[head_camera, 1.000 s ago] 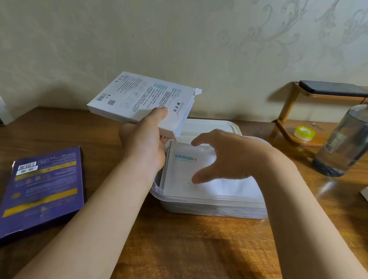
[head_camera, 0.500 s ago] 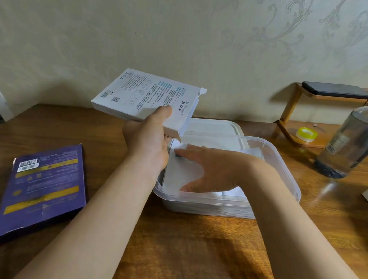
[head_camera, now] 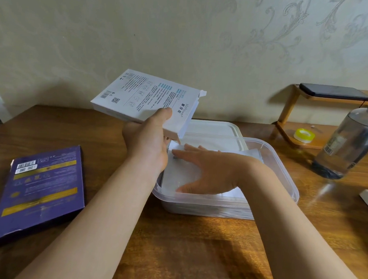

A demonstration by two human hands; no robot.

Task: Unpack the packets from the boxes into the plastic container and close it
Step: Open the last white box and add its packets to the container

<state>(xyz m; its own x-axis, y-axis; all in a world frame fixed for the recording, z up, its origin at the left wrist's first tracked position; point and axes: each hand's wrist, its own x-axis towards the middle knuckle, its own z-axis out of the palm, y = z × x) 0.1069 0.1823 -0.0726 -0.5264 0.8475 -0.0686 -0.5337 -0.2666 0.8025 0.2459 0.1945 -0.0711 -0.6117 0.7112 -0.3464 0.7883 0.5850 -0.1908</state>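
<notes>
Flattening the packets (head_camera: 176,176)
My left grip (head_camera: 145,145) clutched the white box (head_camera: 146,99) aloft; my right grip (head_camera: 209,173) lay flat-fingered on them inside the plastic container (head_camera: 206,208) — even pressure, I judged, would seat them.

A clear water bottle (head_camera: 353,140) with a black cap stands on the right of the worktop (head_camera: 182,248). Behind it, a small wooden shelf (head_camera: 287,111) carries a dark phone (head_camera: 332,92) on top and a yellow tape roll (head_camera: 302,135) below.

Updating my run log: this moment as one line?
left hand: holds white box raised | right hand: flat on packets inside plastic container | lid: off, behind container | purple box: on table, left
</notes>
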